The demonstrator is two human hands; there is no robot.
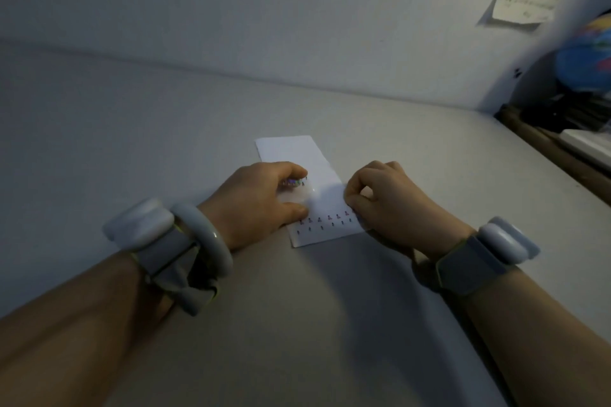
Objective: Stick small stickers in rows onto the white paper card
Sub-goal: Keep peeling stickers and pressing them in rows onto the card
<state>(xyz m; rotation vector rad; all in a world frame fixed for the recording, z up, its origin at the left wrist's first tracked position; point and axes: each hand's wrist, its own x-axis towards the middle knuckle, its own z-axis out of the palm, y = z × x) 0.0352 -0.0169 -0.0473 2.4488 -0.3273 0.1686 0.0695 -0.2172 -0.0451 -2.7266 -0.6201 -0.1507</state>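
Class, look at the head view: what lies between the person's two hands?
Between the left hand and right hand lies the white paper card, bare there, with two sticker rows nearer the person.

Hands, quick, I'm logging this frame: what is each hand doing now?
Left hand: holds a clear sticker sheet over the white paper card.
Right hand: fingers curled, pinching at the card's right edge.

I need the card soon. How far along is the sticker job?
Two rows of small stickers sit near the white paper card's close end. The left hand holds a shiny sticker sheet; the right hand pinches at the card's edge. The far half is bare.
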